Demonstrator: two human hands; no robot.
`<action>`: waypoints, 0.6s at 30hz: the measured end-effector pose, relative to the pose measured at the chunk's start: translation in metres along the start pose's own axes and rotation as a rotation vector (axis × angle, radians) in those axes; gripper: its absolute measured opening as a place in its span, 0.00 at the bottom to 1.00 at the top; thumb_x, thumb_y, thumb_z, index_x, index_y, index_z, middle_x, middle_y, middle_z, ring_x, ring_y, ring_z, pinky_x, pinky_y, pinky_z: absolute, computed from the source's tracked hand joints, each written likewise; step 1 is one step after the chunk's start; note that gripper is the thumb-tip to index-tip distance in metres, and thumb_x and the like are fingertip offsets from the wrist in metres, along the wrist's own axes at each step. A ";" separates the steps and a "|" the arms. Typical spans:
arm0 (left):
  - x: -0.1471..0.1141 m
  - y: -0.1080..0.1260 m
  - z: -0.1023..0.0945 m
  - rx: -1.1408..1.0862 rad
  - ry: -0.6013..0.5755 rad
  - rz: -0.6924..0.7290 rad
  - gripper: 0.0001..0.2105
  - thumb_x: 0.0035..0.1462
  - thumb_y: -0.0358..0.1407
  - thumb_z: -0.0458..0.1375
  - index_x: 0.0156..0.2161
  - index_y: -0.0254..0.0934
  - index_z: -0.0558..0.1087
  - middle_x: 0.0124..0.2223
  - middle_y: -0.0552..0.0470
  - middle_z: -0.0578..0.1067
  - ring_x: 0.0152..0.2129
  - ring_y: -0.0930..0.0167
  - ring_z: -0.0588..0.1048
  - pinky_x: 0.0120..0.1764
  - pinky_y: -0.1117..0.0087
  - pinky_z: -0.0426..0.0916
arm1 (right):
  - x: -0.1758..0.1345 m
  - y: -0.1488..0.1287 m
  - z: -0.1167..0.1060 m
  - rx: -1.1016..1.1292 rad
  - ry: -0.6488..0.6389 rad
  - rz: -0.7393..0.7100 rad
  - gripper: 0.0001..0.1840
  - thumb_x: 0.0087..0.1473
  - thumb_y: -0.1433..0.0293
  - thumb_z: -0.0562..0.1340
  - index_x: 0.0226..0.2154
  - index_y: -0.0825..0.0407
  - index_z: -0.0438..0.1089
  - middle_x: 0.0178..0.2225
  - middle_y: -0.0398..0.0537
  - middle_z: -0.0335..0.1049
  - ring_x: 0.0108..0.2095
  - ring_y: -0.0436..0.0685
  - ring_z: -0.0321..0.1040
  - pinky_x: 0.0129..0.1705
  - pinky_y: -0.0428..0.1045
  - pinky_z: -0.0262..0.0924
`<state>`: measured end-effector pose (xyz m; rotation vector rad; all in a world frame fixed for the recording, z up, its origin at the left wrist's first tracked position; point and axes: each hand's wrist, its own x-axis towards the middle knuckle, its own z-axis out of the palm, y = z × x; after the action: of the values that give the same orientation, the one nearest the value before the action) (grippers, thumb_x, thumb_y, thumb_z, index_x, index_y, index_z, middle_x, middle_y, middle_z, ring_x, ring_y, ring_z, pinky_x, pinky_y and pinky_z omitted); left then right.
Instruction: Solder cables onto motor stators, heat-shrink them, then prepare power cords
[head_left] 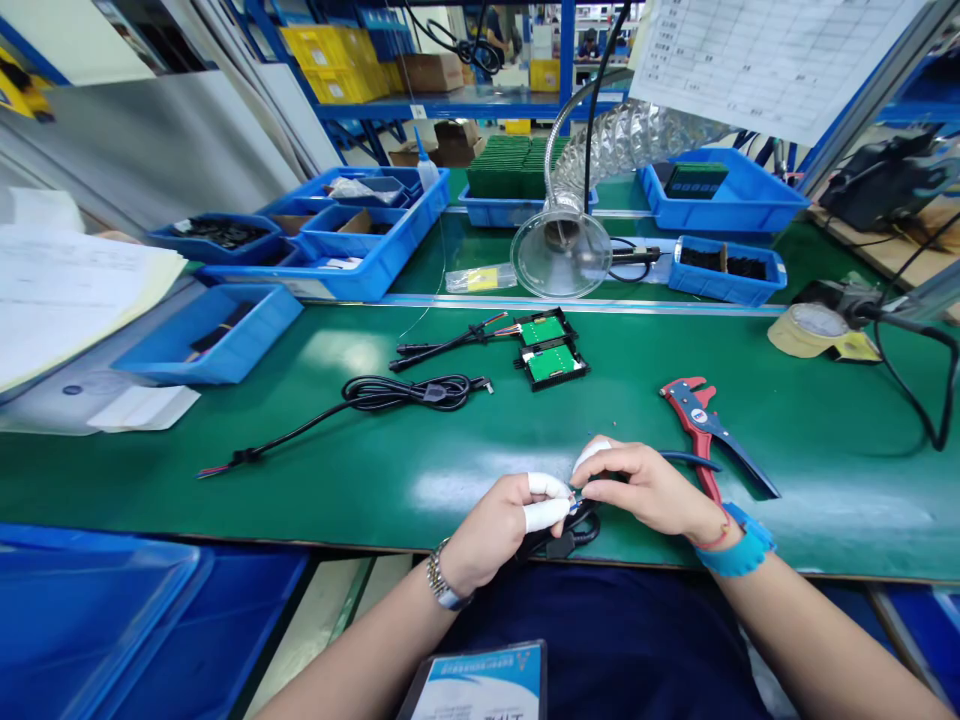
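Observation:
My left hand, with white covers on its thumb and forefinger, pinches the thin wire ends of a black cable. My right hand is closed at the same wires from the other side, its fingers curled over the cable and one fingertip covered in white. Part of the cable is hidden beneath both hands at the bench's front edge. A red and blue wire stripper lies just beyond my right hand. Further left rests another coiled black cable with its wire ends bared.
Two green circuit boards in black cases lie mid-bench beside short black leads. Behind them hangs a clear fume funnel. Blue bins stand left and along the back. A tape roll sits at the right.

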<state>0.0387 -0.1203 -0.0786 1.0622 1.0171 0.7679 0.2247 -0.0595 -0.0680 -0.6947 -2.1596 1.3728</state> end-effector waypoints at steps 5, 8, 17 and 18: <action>0.000 -0.001 0.001 -0.037 -0.034 -0.008 0.07 0.49 0.34 0.56 0.23 0.33 0.68 0.22 0.55 0.68 0.23 0.74 0.63 0.34 0.73 0.56 | 0.003 0.000 0.004 0.005 -0.031 -0.006 0.06 0.52 0.69 0.60 0.31 0.54 0.71 0.30 0.46 0.68 0.34 0.50 0.62 0.39 0.48 0.57; 0.000 0.000 0.001 -0.002 -0.027 -0.001 0.09 0.49 0.35 0.56 0.22 0.33 0.68 0.22 0.55 0.68 0.23 0.74 0.63 0.34 0.73 0.56 | 0.005 -0.002 0.008 -0.047 -0.042 -0.038 0.06 0.54 0.69 0.58 0.29 0.54 0.69 0.29 0.45 0.67 0.33 0.50 0.60 0.39 0.48 0.56; 0.001 0.000 0.001 -0.028 0.040 -0.019 0.08 0.49 0.37 0.57 0.24 0.33 0.69 0.22 0.54 0.68 0.24 0.74 0.63 0.34 0.72 0.57 | 0.000 0.003 0.012 0.023 0.283 0.154 0.09 0.57 0.67 0.52 0.29 0.53 0.63 0.28 0.43 0.62 0.29 0.49 0.58 0.34 0.46 0.56; 0.002 -0.002 0.002 -0.068 0.057 -0.021 0.08 0.48 0.37 0.58 0.25 0.33 0.69 0.22 0.54 0.68 0.23 0.74 0.64 0.35 0.72 0.57 | -0.002 0.004 0.010 0.025 0.318 0.172 0.09 0.57 0.67 0.52 0.30 0.53 0.63 0.29 0.43 0.63 0.30 0.49 0.59 0.34 0.46 0.57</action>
<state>0.0412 -0.1197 -0.0803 0.9740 1.0421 0.8138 0.2203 -0.0658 -0.0756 -1.0340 -1.8653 1.2713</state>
